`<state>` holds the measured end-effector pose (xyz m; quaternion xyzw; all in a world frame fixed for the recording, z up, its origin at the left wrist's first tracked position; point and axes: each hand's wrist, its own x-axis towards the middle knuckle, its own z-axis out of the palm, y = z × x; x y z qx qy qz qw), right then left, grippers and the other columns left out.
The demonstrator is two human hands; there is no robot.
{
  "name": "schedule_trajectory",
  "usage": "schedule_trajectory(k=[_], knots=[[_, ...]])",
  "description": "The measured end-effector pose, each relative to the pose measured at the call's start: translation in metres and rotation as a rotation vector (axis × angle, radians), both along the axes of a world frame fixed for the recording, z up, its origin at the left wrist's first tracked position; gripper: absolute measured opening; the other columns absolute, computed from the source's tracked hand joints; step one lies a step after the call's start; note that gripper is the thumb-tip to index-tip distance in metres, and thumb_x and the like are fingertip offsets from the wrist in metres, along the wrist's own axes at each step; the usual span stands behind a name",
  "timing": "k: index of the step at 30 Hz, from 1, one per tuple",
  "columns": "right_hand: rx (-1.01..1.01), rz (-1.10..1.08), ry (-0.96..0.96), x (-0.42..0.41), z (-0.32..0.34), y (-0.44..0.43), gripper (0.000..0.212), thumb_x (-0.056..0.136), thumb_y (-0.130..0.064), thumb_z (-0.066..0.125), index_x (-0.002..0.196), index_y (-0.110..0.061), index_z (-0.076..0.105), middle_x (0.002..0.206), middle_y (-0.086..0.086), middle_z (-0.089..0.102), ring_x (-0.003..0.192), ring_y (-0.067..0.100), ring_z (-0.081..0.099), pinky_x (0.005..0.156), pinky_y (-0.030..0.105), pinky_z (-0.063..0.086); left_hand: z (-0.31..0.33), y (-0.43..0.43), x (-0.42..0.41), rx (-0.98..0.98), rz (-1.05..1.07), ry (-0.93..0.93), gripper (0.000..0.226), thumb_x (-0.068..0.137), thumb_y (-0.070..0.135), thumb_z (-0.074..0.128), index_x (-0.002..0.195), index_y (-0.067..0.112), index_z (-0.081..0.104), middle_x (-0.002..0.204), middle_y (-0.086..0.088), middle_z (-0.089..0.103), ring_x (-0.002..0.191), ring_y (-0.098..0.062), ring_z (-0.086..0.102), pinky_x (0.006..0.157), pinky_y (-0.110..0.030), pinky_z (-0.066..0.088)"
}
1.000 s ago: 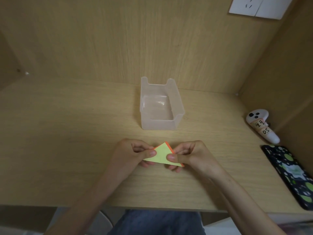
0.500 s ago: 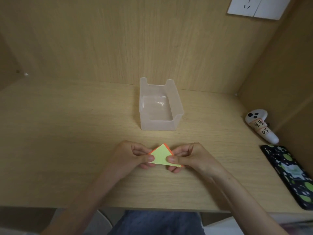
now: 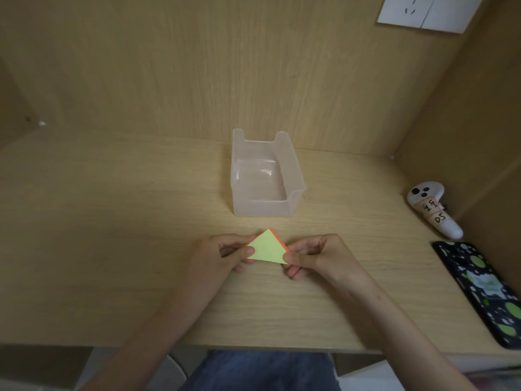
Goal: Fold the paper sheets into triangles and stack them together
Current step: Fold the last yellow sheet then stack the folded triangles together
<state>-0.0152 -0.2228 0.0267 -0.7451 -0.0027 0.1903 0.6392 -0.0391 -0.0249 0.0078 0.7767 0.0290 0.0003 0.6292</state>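
Yellow-green folded paper triangle with orange edging: shifted slightly toward 12 o'clock; less of its width shows between the thumbs.
Right hand: thumb now covers the triangle's 4 o'clock corner, which a second ago projected past it.
Left hand: raised slightly toward 12 o'clock with the triangle; pinch now at the 8 o'clock corner.

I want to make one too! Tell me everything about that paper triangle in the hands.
The paper triangle is thin and flat, yellow-green on top with an orange edge peeking out along its two far sides. Its tip points away. The left hand pinches its left corner, the right hand its right corner.
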Motion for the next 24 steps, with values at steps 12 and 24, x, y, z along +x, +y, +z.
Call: schedule_trajectory(k=[12,24], knots=[[0.057,-0.062,0.015,-0.002,-0.001,0.003,0.01,0.077,0.013,0.065,0.086,0.009,0.066,0.058,0.015,0.066,0.046,0.017,0.063,0.051,0.022,0.055,-0.015,0.006,0.002,0.33,-0.046,-0.206,0.043,0.071,0.013,0.077,0.111,0.023,0.066,0.066,0.023,0.064,0.062,0.008,0.052,0.062,-0.012,0.036],[0.046,-0.1,-0.048,-0.001,-0.007,0.005,0.011,0.079,0.01,0.065,0.09,0.008,0.066,0.06,0.013,0.066,0.046,0.014,0.061,0.049,0.02,0.052,-0.013,0.008,0.002,0.205,-0.02,-0.159,0.033,0.079,0.012,0.07,0.106,0.03,0.068,0.069,0.019,0.069,0.056,0.004,0.053,0.061,-0.009,0.039]])
